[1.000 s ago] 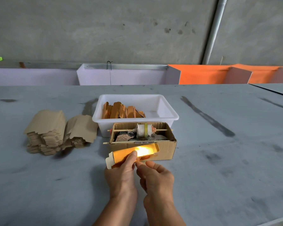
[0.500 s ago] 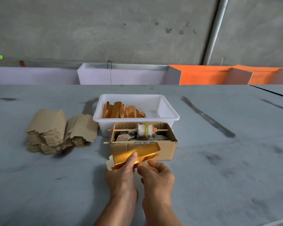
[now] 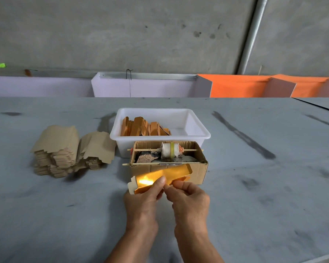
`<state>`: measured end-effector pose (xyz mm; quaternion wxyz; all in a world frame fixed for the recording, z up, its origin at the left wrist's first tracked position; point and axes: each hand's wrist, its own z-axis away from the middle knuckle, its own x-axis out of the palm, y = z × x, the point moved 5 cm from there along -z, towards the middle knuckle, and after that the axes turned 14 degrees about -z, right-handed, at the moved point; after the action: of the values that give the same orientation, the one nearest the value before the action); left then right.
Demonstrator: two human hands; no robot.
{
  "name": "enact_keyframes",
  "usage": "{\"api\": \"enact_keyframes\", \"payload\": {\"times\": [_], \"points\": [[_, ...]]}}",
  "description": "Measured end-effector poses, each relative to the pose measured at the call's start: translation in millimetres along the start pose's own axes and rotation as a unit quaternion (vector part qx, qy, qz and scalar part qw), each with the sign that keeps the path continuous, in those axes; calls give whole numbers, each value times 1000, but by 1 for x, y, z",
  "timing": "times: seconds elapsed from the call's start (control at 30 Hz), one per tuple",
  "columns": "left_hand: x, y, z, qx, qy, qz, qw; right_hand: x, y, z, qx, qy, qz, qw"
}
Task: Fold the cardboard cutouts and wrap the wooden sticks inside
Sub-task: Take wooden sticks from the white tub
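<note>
Left hand (image 3: 143, 196) and right hand (image 3: 188, 198) pinch a gold-faced cardboard cutout (image 3: 165, 176) just above the table (image 3: 273, 205), before the cardboard box (image 3: 199, 172), apparently creasing it; finished wraps fill the white tub (image 3: 198, 128).

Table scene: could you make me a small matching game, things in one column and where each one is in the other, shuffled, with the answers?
Things
1. gold cutout
2. brown cutout stack
3. white tub
4. cardboard box

Places
A. lying on the table at the far left
B. directly behind the cardboard box
C. pinched between the left hand and right hand
D. just beyond the hands, with a cloth roll on a stick across its open top

Pairs: 1-C, 2-A, 3-B, 4-D
</note>
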<state>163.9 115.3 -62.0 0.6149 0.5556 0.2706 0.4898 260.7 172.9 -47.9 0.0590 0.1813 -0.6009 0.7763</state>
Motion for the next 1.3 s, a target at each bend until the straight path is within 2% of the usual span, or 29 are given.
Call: {"api": "enact_keyframes", "payload": {"times": [0.13,0.27,0.37,0.53,0.67,1.0,1.2,1.3], "points": [[-4,0,-1,27,32,-7,999,2,-1,1,14,-2,6,1000],[-4,-7,-4,-21,63,7,998,1,5,1,55,-3,-31,998],[0,-11,-6,-65,50,36,996,0,7,1,43,1,-36,998],[5,-9,-6,-91,23,40,995,0,7,2,-19,10,-31,999],[6,-8,-5,-110,4,51,993,4,8,2,-34,-4,-56,998],[9,-14,-5,-177,-33,52,982,4,22,3,67,-38,-192,978],[9,-17,-6,-201,-40,33,978,-2,26,1,82,-27,-167,982],[8,-20,-6,-199,-35,32,979,-1,23,2,82,-49,-152,984]]}}
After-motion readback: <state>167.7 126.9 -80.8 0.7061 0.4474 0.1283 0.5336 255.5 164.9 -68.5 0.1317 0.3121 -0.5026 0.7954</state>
